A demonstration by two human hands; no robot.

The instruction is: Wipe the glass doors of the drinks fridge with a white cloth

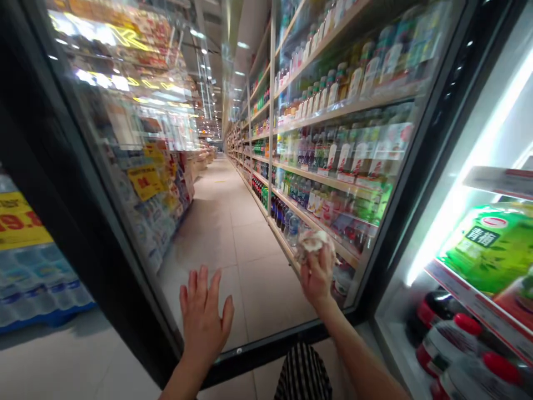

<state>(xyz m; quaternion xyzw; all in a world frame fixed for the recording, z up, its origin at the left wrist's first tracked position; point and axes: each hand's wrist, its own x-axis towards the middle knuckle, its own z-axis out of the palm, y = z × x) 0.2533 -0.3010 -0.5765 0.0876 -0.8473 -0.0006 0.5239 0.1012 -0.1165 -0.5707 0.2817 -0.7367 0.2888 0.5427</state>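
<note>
A tall glass door (233, 244) in a black frame stands open in front of me, with shelves and an aisle showing in or through its pane. My right hand (317, 278) grips a crumpled whitish cloth (314, 244) against the glass, low on the right side. Lower left, my left hand (204, 311) is held flat with its fingers spread, nearest to the pane; whether the palm touches the glass I cannot tell.
On the right is a lit cooler with a green drink pack (487, 250) on its shelf and red-capped bottles (449, 339) below. Water bottle packs (37, 283) with a yellow price sign (20, 222) stand at left. The door's black frame (83, 183) slants between.
</note>
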